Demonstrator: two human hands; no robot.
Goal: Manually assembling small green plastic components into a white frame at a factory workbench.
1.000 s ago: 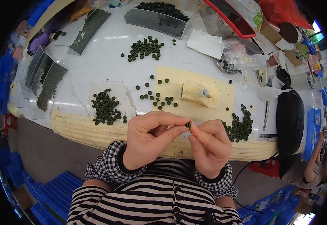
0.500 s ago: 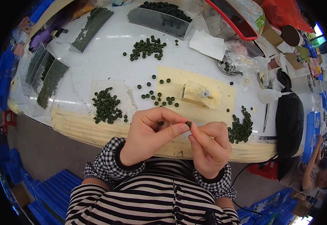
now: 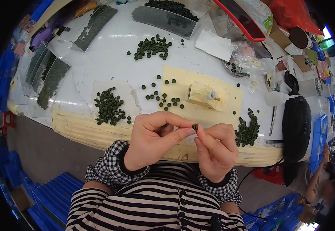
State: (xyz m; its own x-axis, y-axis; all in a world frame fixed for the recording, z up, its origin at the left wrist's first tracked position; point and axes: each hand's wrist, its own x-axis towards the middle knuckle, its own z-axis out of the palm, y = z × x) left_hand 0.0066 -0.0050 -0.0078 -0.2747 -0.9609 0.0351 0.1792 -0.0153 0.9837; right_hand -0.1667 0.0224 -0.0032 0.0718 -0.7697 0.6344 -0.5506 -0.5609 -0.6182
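A: Where is the dark green ribbed disc (image 3: 195, 126), and who has it?

B: It is between the fingertips, above the near edge of the table (image 3: 106, 61). The left hand (image 3: 149, 139) pinches it with thumb and forefinger. The right hand (image 3: 218, 149) is narrow, with its forefinger against the disc. Whether it also grips, I cannot tell.

A: How will such a piece handle, in your opinion?

B: I would expect it very light and rather stiff, like hard plastic or rubber, though the material I cannot confirm. A smooth face could slip; the notched rim should give better friction. It looks not very fragile, but it is so small that it could easily jump away.

A: So where to take hold?

B: By opposite sides of the rim, I think, using only fingertips and gentle pressure.

A: And around it?

B: Beyond the hands, similar loose discs (image 3: 164, 99) lie near a yellow sheet (image 3: 185, 75), which carries a pale block (image 3: 197, 99). One heap (image 3: 109, 108) is to the left, another heap (image 3: 247, 133) to the right.
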